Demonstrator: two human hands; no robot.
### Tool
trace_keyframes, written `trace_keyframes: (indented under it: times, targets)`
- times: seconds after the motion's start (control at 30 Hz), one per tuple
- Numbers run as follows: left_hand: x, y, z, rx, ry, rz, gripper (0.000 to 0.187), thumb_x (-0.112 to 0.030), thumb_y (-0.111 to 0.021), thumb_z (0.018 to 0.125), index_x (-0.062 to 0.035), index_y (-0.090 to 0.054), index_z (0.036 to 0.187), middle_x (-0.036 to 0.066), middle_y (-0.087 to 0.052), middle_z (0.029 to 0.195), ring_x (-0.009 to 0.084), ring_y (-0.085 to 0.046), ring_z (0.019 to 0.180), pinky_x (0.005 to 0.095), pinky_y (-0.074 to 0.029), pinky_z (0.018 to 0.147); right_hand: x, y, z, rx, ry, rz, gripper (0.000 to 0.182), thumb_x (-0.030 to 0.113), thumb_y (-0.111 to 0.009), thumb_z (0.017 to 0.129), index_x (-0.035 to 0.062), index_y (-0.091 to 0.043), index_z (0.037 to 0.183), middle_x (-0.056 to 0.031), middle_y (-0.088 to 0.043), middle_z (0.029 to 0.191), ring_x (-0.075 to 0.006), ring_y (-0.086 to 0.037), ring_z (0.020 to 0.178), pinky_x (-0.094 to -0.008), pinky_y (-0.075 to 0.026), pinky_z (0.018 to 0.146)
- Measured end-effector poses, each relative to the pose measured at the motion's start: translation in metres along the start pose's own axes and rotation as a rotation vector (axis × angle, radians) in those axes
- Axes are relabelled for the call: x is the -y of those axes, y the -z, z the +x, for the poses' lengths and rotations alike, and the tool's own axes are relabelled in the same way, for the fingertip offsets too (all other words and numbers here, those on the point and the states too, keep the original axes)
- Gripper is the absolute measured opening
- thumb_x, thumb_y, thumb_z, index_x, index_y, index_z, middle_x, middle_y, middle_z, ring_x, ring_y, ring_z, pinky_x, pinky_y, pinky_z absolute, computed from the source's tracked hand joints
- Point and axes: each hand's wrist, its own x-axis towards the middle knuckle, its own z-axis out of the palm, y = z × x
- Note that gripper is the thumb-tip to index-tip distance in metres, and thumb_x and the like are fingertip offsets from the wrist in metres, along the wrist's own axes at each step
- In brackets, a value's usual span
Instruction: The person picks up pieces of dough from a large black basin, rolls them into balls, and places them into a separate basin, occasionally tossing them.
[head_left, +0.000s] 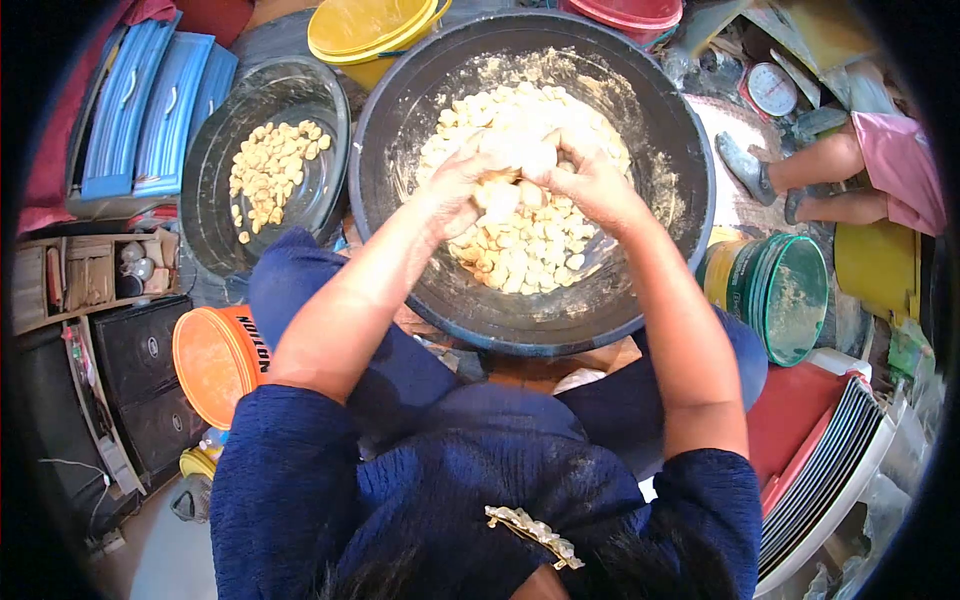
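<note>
A wide black basin [392, 270] lies between my knees, with a heap of small, pale, flattish dough-like pieces [530, 245] inside. Pale powder is smeared on its inner wall. Over the heap, my left hand [462, 188] curls its fingers around some of these pieces. My right hand [592, 182] faces it from the other side, fingers bent around the same handful. Strong glare washes out the pieces between the hands, so their exact shape is hard to see. To the left, a smaller black basin [335, 190] contains more similar pieces.
An orange-lidded bucket [215, 365] stands by my left knee, a green-rimmed bucket [790, 300] by my right. Yellow [370, 30] and red [630, 12] tubs sit behind the big basin. Another person's legs [825, 175] show at the right, near a round dial scale [772, 88].
</note>
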Motion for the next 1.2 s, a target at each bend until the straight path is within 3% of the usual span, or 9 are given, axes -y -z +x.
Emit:
trace_keyframes:
  times: [0.27, 0.4, 0.63, 0.73, 0.87, 0.93, 0.97, 1.0, 1.2]
  targets:
    - [0.005, -0.024, -0.038, -0.059, 0.042, -0.201, 0.043, -0.026, -0.054, 0.085, -0.0058, -0.040, 0.120, 0.010, -0.054, 0.106, 0.0171, -0.057, 0.090, 0.0305, -0.051, 0.078, 0.042, 0.001, -0.057, -0.154, 0.309, -0.434, 0.050, 0.010, -0.062, 0.072, 0.0067, -0.047, 0.119, -0.0158, -0.049, 0.117, -0.0274, -0.044, 0.113, -0.0322, -0.034, 0.096]
    - [0.017, -0.027, -0.034, 0.026, 0.099, -0.025, 0.056, -0.042, -0.060, 0.078, -0.0072, -0.042, 0.119, 0.007, -0.057, 0.092, 0.0128, -0.057, 0.068, 0.0218, -0.050, 0.052, 0.045, -0.016, -0.052, -0.113, 0.368, -0.573, 0.046, 0.017, -0.066, 0.073, 0.0061, -0.049, 0.115, -0.0124, -0.057, 0.104, -0.0221, -0.055, 0.097, -0.0318, -0.042, 0.086]
    - [-0.005, -0.027, -0.020, 0.040, 0.080, 0.043, 0.034, -0.031, -0.056, 0.083, -0.0081, -0.043, 0.104, 0.008, -0.054, 0.078, 0.0124, -0.054, 0.063, 0.0189, -0.043, 0.044, 0.038, 0.007, -0.025, -0.353, 0.063, 0.366, 0.029, 0.004, -0.055, 0.079, 0.0033, -0.049, 0.108, -0.0064, -0.058, 0.096, -0.0164, -0.055, 0.084, -0.0281, -0.042, 0.081]
    - [-0.006, -0.031, -0.020, 0.005, 0.101, -0.005, 0.034, -0.032, -0.052, 0.085, -0.0081, -0.042, 0.107, 0.008, -0.054, 0.078, 0.0129, -0.055, 0.063, 0.0191, -0.043, 0.044, 0.041, 0.021, -0.023, -0.295, 0.440, -0.672, 0.040, 0.003, -0.057, 0.077, 0.0049, -0.047, 0.116, -0.0076, -0.051, 0.111, -0.0149, -0.047, 0.103, -0.0275, -0.037, 0.090]
    - [0.000, -0.026, -0.018, 0.010, 0.086, 0.009, 0.036, -0.034, -0.047, 0.088, -0.0084, -0.040, 0.112, 0.010, -0.055, 0.081, 0.0135, -0.055, 0.063, 0.0207, -0.043, 0.045, 0.032, 0.006, -0.022, 0.026, 0.330, -0.405, 0.045, 0.004, -0.058, 0.077, 0.0081, -0.046, 0.119, -0.0066, -0.051, 0.106, -0.0123, -0.049, 0.095, -0.0253, -0.039, 0.084]
    - [-0.005, -0.020, -0.016, -0.011, 0.101, 0.002, 0.033, -0.031, -0.046, 0.088, -0.0079, -0.040, 0.112, 0.009, -0.056, 0.082, 0.0135, -0.056, 0.064, 0.0206, -0.044, 0.045, 0.041, 0.006, -0.022, 0.051, 0.008, -0.284, 0.045, 0.008, -0.063, 0.070, 0.0125, -0.051, 0.113, -0.0138, -0.058, 0.098, -0.0253, -0.056, 0.094, -0.0317, -0.043, 0.083]
    - [-0.007, -0.018, -0.016, -0.031, 0.110, -0.005, 0.031, -0.028, -0.045, 0.089, -0.0073, -0.040, 0.112, 0.008, -0.056, 0.083, 0.0136, -0.057, 0.065, 0.0204, -0.045, 0.044, 0.041, 0.011, -0.021, -0.024, 0.042, -0.432, 0.042, 0.012, -0.065, 0.070, 0.0114, -0.053, 0.110, -0.0133, -0.060, 0.092, -0.0270, -0.058, 0.088, -0.0327, -0.044, 0.080]
    - [-0.007, -0.017, -0.016, -0.035, 0.110, -0.008, 0.031, -0.028, -0.045, 0.089, -0.0073, -0.040, 0.112, 0.008, -0.056, 0.083, 0.0136, -0.057, 0.065, 0.0204, -0.045, 0.044, 0.039, 0.016, -0.019, -0.105, 0.105, -0.540, 0.040, 0.008, -0.068, 0.071, 0.0083, -0.054, 0.108, -0.0041, -0.055, 0.084, -0.0097, -0.051, 0.080, -0.0232, -0.043, 0.071]
    - [0.002, -0.024, -0.017, -0.122, 0.003, -0.012, 0.038, -0.027, -0.050, 0.086, -0.0081, -0.037, 0.116, 0.011, -0.055, 0.081, 0.0141, -0.056, 0.063, 0.0216, -0.046, 0.049, 0.027, 0.004, -0.016, -0.116, 0.589, -0.691, 0.039, 0.011, -0.071, 0.070, 0.0058, -0.055, 0.105, -0.0066, -0.060, 0.088, -0.0138, -0.057, 0.080, -0.0275, -0.046, 0.074]
